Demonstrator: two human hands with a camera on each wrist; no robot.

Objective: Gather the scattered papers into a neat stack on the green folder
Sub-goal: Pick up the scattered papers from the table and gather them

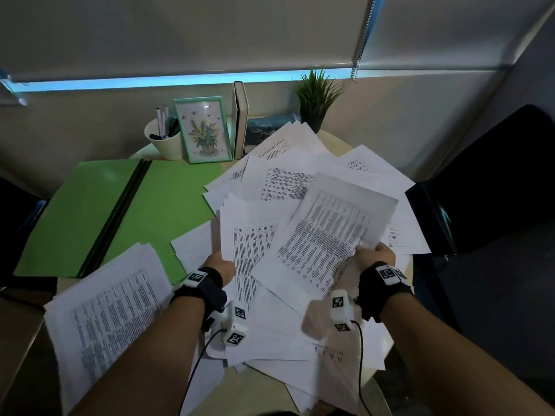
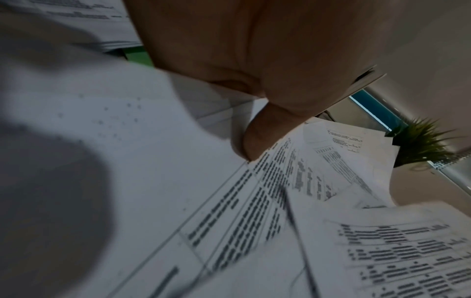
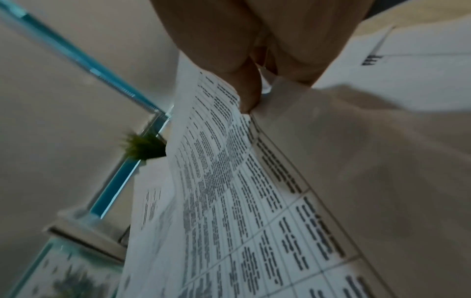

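- Green folder (image 1: 168, 202) open flat, left on tabletop (image 1: 335, 142)
- Papers (image 1: 282, 181) scattered right of folder, some overlapping its edge
- Left hand (image 1: 220, 265) pinching one sheet (image 1: 255, 235)
- Right hand (image 1: 375, 255) gripping another sheet (image 1: 330, 235), lifted

From the head camera I can't see the fingers of my left hand (image 1: 220, 262) or right hand (image 1: 375, 255); the papers (image 1: 315, 235) cover them. The printed text is too blurred to read in any view. The green folder (image 1: 90, 211) is partly buried under sheets, and the picture frame (image 3: 63, 278) is smeared and cut off.
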